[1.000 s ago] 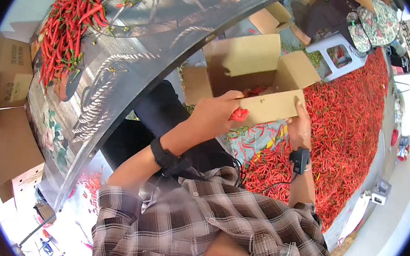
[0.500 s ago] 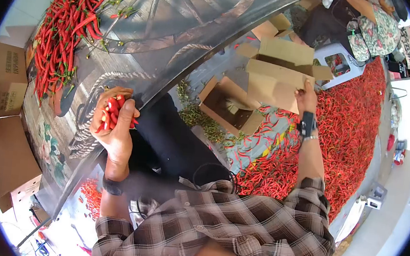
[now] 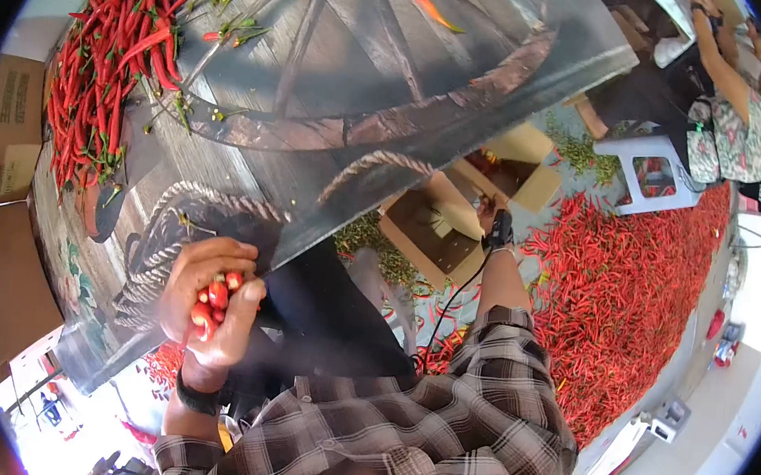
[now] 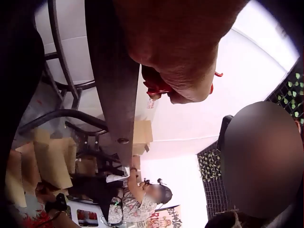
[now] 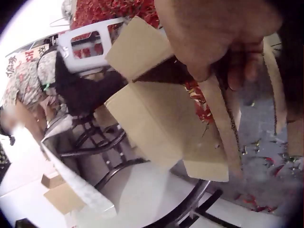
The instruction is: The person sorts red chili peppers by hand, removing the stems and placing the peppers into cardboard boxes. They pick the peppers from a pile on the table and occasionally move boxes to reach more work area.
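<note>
In the head view my left hand (image 3: 210, 299) curls round several red chilies (image 3: 217, 300), palm up, over the near edge of the table (image 3: 223, 163). Dark shadow hides part of the red chilies in the left wrist view. Down beyond the table edge, my right hand (image 3: 491, 213) pinches a flap of a cardboard box (image 5: 164, 118). Its fingers fold over the flap's edge in the right wrist view. Red chilies (image 5: 199, 102) lie inside that box. Nearer to me stands a second open cardboard box (image 3: 418, 232) with something pale at its bottom.
A heap of red chilies (image 3: 123, 57) lies on the table beside a rope (image 3: 211, 192). Chilies (image 3: 621, 306) cover the floor at right, by a white stool (image 3: 647, 176). Another person (image 3: 731, 116) sits at the far right. Green stems (image 3: 374, 253) litter the floor near the boxes.
My left hand has left the box and come back over the table edge with chilies in it. My right hand has moved forward and left with the box, now lower beside the second box.
</note>
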Available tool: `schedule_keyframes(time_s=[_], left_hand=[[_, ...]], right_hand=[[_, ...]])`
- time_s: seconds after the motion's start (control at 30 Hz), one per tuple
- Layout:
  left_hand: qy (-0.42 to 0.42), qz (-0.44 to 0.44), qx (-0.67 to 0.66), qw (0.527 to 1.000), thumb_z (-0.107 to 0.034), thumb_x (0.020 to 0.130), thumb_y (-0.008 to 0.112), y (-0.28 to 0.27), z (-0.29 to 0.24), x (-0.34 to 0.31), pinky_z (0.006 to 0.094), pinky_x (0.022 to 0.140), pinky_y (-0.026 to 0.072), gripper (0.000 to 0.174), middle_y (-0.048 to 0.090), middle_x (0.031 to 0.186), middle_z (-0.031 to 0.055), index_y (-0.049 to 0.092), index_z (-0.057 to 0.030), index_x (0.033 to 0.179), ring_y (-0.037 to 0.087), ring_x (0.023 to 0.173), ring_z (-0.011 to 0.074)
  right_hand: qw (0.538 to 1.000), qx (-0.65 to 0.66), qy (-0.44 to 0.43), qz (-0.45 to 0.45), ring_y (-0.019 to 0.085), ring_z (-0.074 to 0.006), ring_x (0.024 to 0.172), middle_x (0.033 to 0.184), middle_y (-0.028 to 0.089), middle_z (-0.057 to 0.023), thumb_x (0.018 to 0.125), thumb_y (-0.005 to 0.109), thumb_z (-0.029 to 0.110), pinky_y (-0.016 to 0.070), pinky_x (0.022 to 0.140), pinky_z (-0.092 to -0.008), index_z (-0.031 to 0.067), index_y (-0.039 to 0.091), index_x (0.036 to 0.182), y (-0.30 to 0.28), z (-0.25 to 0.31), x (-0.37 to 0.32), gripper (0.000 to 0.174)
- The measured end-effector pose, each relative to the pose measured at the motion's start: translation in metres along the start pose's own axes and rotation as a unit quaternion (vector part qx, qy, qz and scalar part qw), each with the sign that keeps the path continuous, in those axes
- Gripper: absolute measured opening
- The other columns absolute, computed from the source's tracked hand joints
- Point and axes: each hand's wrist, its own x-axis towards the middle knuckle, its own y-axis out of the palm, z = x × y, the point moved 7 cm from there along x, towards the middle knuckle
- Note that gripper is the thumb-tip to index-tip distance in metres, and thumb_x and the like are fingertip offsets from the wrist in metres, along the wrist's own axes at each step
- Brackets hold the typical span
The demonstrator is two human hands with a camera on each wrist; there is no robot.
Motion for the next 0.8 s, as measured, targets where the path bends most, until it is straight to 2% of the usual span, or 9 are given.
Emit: schedule_keyframes(time_s=[0.1,0.2,0.37,0.43,0.47,0.53,0.57,0.67,0.8], left_hand=[[-0.004,0.017,0.036,0.999,-0.01,0.074,0.069,0.0,0.002,-0.001,0.032,0.07,0.0487,0.018,0.064,0.087,0.015,0.059,-0.0014,0.085,0.061,0.078,0.0241],[-0.023,0.032,0.064,0.997,-0.014,0.073,0.07,0.003,0.0,-0.001,0.0317,0.07,0.049,0.018,0.064,0.086,0.013,0.06,-0.0036,0.084,0.062,0.078,0.0235],[-0.055,0.009,0.055,0.997,-0.014,0.074,0.069,0.005,0.002,-0.004,0.0317,0.069,0.0492,0.016,0.064,0.087,0.0134,0.06,-0.003,0.082,0.061,0.079,0.023],[-0.055,0.006,0.048,0.997,-0.013,0.074,0.068,0.004,0.002,-0.003,0.0319,0.07,0.049,0.016,0.063,0.088,0.0139,0.06,-0.0025,0.083,0.061,0.079,0.0233],[-0.041,0.011,0.056,0.998,-0.011,0.074,0.068,0.004,0.002,-0.002,0.0322,0.072,0.0486,0.016,0.063,0.088,0.0143,0.06,-0.0018,0.084,0.061,0.08,0.0236],[-0.025,0.009,0.065,0.998,-0.009,0.073,0.068,0.005,-0.001,0.0,0.0324,0.073,0.0482,0.016,0.063,0.088,0.0147,0.059,-0.0011,0.084,0.061,0.08,0.0239],[-0.019,0.01,0.063,0.998,-0.007,0.073,0.067,0.006,-0.003,0.001,0.0327,0.074,0.0479,0.015,0.063,0.088,0.0148,0.059,-0.0006,0.085,0.061,0.081,0.0242],[0.036,0.01,0.096,0.995,-0.002,0.074,0.066,0.007,-0.012,0.005,0.0328,0.075,0.0476,0.014,0.063,0.089,0.0147,0.06,0.0006,0.086,0.061,0.081,0.0242],[-0.045,-0.014,-0.04,0.998,0.0,0.075,0.067,0.007,-0.002,0.003,0.0277,0.069,0.0481,0.015,0.063,0.089,0.0129,0.061,0.0022,0.089,0.061,0.075,0.0186]], right_hand=[[0.993,-0.042,0.107,-0.014,0.054,-0.016,0.053,0.067,0.058,-0.0061,0.092,0.051,0.027,0.0447,0.044,-0.0265,0.0031,0.056,0.09,-0.02,-0.035,-0.006,0.024],[0.993,-0.071,0.089,-0.041,0.049,-0.0158,0.046,0.063,0.056,-0.0062,0.093,0.05,0.029,0.0415,0.04,-0.0255,0.0033,0.055,0.086,-0.033,-0.035,-0.021,0.027],[0.979,-0.116,0.159,-0.06,0.045,-0.0172,0.044,0.06,0.051,-0.0048,0.093,0.049,0.033,0.0384,0.038,-0.0259,0.004,0.052,0.08,-0.05,-0.03,-0.032,0.032],[0.994,-0.034,0.077,0.074,0.045,-0.0189,0.045,0.059,0.05,-0.0059,0.092,0.051,0.038,0.0373,0.039,-0.0284,0.0041,0.05,0.076,-0.052,-0.03,-0.035,0.037],[0.994,-0.031,0.076,0.077,0.045,-0.0189,0.045,0.059,0.05,-0.0059,0.092,0.051,0.038,0.0373,0.039,-0.0284,0.0041,0.05,0.076,-0.055,-0.03,-0.043,0.037],[0.993,-0.082,0.068,-0.05,0.045,-0.0203,0.044,0.059,0.049,-0.0067,0.091,0.053,0.04,0.0383,0.04,-0.0316,0.005,0.048,0.076,-0.063,-0.023,-0.068,0.038],[0.979,-0.11,0.139,-0.097,0.046,-0.02,0.047,0.061,0.049,-0.0058,0.09,0.055,0.037,0.0428,0.042,-0.0339,0.0063,0.048,0.081,-0.074,-0.029,-0.065,0.033],[0.988,-0.097,0.113,-0.047,0.048,-0.0194,0.05,0.066,0.049,-0.0048,0.092,0.053,0.034,0.045,0.044,-0.0344,0.0065,0.05,0.088,-0.053,-0.016,-0.101,0.028],[0.979,-0.152,0.133,0.023,0.046,-0.0168,0.055,0.07,0.05,-0.007,0.091,0.053,0.03,0.0404,0.045,-0.0315,0.0018,0.054,0.097,-0.036,0.002,-0.114,0.029]])
